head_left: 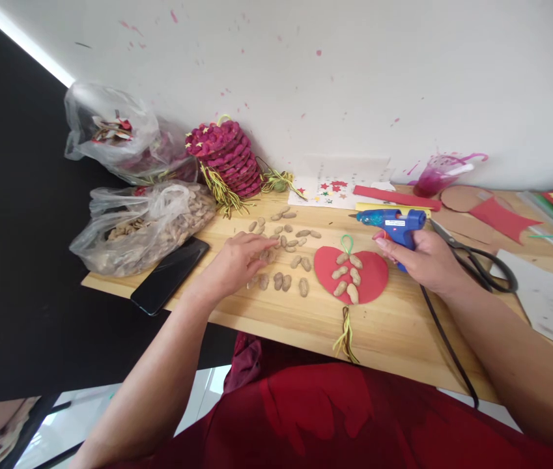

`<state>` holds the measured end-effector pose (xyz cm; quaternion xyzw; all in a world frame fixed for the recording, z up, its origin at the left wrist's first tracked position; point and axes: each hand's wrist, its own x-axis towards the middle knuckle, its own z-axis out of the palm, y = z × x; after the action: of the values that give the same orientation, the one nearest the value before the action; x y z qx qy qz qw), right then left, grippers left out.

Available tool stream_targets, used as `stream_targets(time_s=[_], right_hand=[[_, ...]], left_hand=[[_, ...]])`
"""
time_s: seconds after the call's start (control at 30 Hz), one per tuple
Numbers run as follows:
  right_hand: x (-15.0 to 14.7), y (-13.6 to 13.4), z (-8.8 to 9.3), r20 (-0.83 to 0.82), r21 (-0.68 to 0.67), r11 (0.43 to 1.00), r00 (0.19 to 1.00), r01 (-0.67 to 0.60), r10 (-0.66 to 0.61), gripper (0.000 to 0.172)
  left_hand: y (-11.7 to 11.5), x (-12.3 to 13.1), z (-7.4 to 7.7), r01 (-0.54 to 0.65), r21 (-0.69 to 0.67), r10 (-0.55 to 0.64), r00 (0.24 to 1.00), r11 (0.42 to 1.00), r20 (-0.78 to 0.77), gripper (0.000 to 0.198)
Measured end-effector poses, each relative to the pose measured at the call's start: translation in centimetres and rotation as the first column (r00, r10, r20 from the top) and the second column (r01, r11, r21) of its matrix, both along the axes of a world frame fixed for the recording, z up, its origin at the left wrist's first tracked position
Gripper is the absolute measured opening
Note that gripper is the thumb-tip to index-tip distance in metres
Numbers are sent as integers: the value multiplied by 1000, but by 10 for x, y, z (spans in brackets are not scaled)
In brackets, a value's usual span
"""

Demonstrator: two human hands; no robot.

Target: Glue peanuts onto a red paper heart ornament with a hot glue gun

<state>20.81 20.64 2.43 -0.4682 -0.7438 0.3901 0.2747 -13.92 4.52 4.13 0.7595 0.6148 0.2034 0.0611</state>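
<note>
My right hand grips a blue glue gun with its nozzle pointing left, just right of a red paper heart. The heart lies on the wooden table with several peanuts stuck on it, a green loop at its top and a yellow tassel below. My left hand rests palm down, fingers stretched out, over loose peanuts scattered left of the heart.
A clear bag of peanuts and a black phone lie at the table's left end. A magenta peanut ornament stands by the wall. Black scissors, red paper scraps, star stickers and the gun's black cord are at the right.
</note>
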Motion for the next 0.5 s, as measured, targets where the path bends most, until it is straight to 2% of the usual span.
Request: stream_targets(time_s=[0.23, 0.5], right_hand=[[-2, 0, 0, -5, -6, 1000, 1000, 18, -18, 46], [-3, -4, 3, -26, -47, 998, 999, 36, -38, 45]], left_hand=[[5, 4, -8, 13, 44, -14, 1000, 999, 22, 31], [3, 5, -9, -13, 35, 11, 998, 999, 59, 22]])
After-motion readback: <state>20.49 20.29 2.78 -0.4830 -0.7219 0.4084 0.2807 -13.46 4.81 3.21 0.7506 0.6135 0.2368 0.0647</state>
